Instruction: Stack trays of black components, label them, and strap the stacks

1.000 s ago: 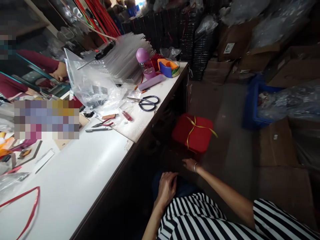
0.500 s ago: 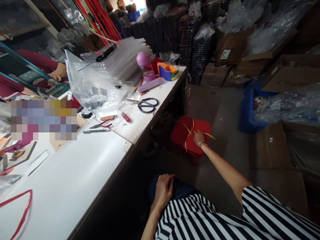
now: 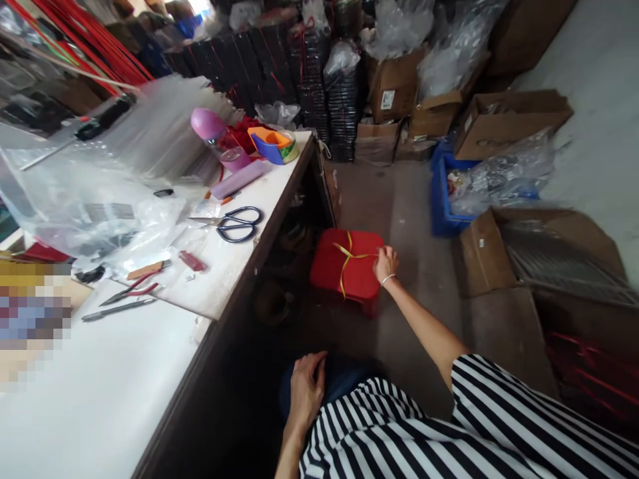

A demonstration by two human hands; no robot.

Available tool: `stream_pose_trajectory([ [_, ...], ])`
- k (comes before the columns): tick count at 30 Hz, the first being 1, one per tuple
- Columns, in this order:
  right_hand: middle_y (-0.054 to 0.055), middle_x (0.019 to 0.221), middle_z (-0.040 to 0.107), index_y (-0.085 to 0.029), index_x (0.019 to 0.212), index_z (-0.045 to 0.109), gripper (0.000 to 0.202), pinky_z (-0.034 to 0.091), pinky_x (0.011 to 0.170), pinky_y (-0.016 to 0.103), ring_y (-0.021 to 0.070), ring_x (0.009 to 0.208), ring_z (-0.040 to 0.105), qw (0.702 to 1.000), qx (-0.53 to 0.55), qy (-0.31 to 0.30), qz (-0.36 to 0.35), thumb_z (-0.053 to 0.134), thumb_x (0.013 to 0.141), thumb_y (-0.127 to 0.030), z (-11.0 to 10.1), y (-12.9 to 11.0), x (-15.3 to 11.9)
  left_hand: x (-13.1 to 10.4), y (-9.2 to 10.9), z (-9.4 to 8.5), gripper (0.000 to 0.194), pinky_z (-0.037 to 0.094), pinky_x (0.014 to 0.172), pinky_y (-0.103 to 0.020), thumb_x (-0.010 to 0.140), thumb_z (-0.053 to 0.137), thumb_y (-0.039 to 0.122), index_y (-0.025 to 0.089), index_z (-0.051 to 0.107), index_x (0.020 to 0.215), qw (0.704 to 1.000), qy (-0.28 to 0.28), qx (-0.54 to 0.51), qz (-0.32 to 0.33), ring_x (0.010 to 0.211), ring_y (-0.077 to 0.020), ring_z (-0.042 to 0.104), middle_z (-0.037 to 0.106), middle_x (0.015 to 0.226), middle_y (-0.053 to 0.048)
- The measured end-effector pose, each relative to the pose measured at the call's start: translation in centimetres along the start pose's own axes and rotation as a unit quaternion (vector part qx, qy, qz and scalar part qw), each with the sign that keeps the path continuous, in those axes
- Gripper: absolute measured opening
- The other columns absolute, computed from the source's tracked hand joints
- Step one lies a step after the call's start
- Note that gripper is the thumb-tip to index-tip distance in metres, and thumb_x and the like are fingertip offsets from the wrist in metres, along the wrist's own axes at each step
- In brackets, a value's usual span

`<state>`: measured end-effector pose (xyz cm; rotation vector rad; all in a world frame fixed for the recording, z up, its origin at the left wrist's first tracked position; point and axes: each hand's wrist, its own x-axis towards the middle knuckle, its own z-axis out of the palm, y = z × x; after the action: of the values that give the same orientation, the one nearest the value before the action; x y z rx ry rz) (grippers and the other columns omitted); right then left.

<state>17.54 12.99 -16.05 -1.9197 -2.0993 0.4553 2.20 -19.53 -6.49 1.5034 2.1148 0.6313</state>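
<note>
A red plastic stool (image 3: 329, 269) stands on the floor beside the workbench. Crossed yellow ribbon (image 3: 344, 265) lies over its seat. At the seat's right edge is my right hand (image 3: 385, 265), a bangle on its wrist, with the fingers closed on the ribbon's right-hand end. Part of that grip is hidden by the hand itself. My left hand (image 3: 305, 389) rests on my dark-clad thigh, fingers lying loosely stretched out and holding nothing.
On the white workbench (image 3: 124, 372) lie black-handled scissors (image 3: 237, 225), red-handled pliers (image 3: 130, 291), a tape dispenser (image 3: 273, 145) and plastic bags (image 3: 124, 219). Cardboard boxes (image 3: 509, 123) and a blue crate (image 3: 442, 199) line the floor at right. Stacked black trays (image 3: 342, 110) stand behind.
My view has swung to the right. The right hand has moved from the middle of the stool's seat to its right edge, at the ribbon's end. The left hand stays on my thigh.
</note>
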Motion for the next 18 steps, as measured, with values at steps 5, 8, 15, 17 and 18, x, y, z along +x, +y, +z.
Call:
stream_pose_trajectory([
  [5,0.007,0.11,0.056,-0.014,0.115,0.053,0.029,0.048,0.084,0.04,0.0191,0.098,0.055,0.996,0.015,0.009,0.09,0.051,0.09,-0.029,-2.0,6.5,3.7,-0.1,0.5,0.1,0.027,0.046,0.081,-0.036,0.092,0.041,0.029,0.02,0.065,0.104,1.0,0.007,0.004,-0.008,0.087,-0.0195,0.063,0.069,0.095,-0.006],
  [8,0.006,0.106,0.059,-0.014,0.111,0.055,0.027,0.048,0.085,0.039,0.0177,0.096,0.057,0.998,0.024,0.009,0.06,0.052,0.091,-0.031,-3.0,8.3,3.7,-0.4,1.0,0.1,0.027,0.045,0.08,-0.036,0.092,0.042,0.027,0.02,0.065,0.102,1.0,0.011,0.008,-0.017,0.086,-0.0197,0.063,0.069,0.093,-0.006],
  [15,0.008,0.105,0.061,-0.014,0.106,0.061,0.02,0.045,0.089,0.037,0.0179,0.099,0.056,0.985,0.03,-0.017,-0.167,0.051,0.088,-0.017,-1.4,-0.5,1.0,-1.4,3.5,-1.1,0.025,0.044,0.082,-0.036,0.092,0.04,0.022,0.019,0.063,0.101,0.999,0.0,-0.037,0.007,0.087,-0.0198,0.061,0.068,0.092,-0.007],
  [17,0.008,0.108,0.06,-0.015,0.11,0.059,0.023,0.046,0.088,0.039,0.0192,0.101,0.056,0.969,0.03,-0.022,-0.246,0.053,0.089,-0.021,-0.8,-5.8,0.5,-2.6,4.3,-2.9,0.026,0.045,0.082,-0.033,0.092,0.039,0.021,0.019,0.062,0.103,0.997,0.023,-0.07,0.012,0.087,-0.0179,0.06,0.067,0.093,-0.007],
  [18,0.008,0.111,0.059,-0.015,0.112,0.057,0.026,0.047,0.088,0.041,0.0199,0.101,0.056,0.957,0.033,-0.022,-0.287,0.054,0.089,-0.025,-0.6,-9.0,0.0,-3.6,4.6,-4.1,0.026,0.045,0.08,-0.031,0.092,0.039,0.02,0.019,0.062,0.103,0.996,0.04,-0.08,0.011,0.086,-0.017,0.06,0.066,0.093,-0.007],
])
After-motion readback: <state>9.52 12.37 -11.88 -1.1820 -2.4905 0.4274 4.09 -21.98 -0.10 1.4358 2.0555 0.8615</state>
